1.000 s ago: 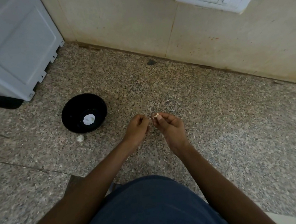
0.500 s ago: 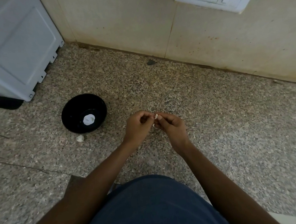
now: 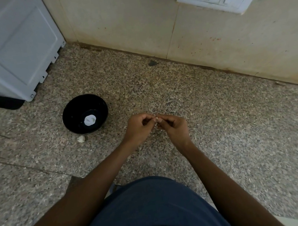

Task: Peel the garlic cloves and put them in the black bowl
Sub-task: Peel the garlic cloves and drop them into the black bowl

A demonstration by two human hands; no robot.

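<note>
Together, left hand [image 3: 139, 128] and right hand [image 3: 175, 128] pinch one garlic clove [image 3: 156, 119] in a narrow fingertip grip.

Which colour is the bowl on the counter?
Black, with something white at its bottom; the bowl shows clearly in the head view.
</note>
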